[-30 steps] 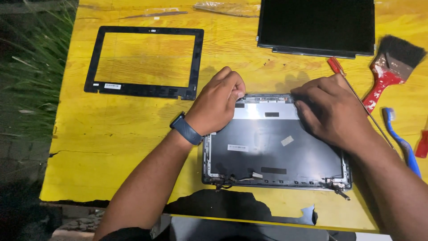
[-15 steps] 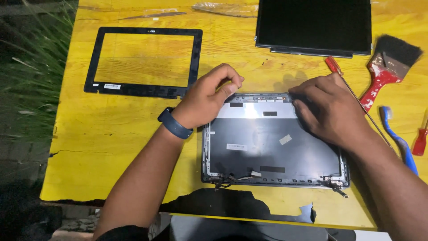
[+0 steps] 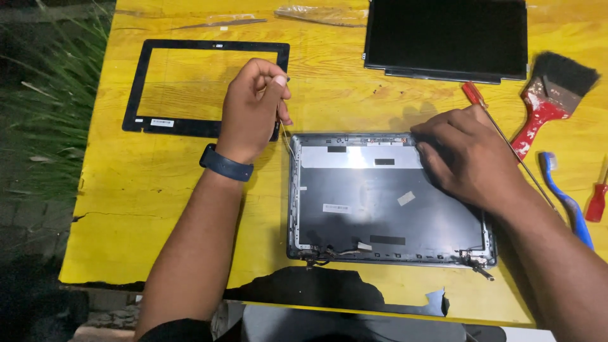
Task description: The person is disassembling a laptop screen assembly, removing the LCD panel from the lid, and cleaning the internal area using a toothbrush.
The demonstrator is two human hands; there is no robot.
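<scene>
A grey laptop lid shell (image 3: 373,209) lies inside-up on the yellow table (image 3: 114,209), hinges toward me. My left hand (image 3: 253,107) is raised off its top-left corner, fingers pinched on a thin pale cable (image 3: 286,140) that runs down to that corner. A dark band sits on that wrist. My right hand (image 3: 465,155) presses flat on the shell's upper right part, fingers pointing left.
A black screen bezel (image 3: 142,95) lies at the left, a bare display panel (image 3: 446,38) at the back. At the right are a red-handled screwdriver (image 3: 472,94), a red paintbrush (image 3: 551,88), a blue toothbrush (image 3: 567,202) and another red tool (image 3: 596,201). Grass borders the table's left edge.
My left hand has lifted off the shell's top edge and drawn up and left, pulling the thin cable out with it. The right hand stays pressed on the shell.
</scene>
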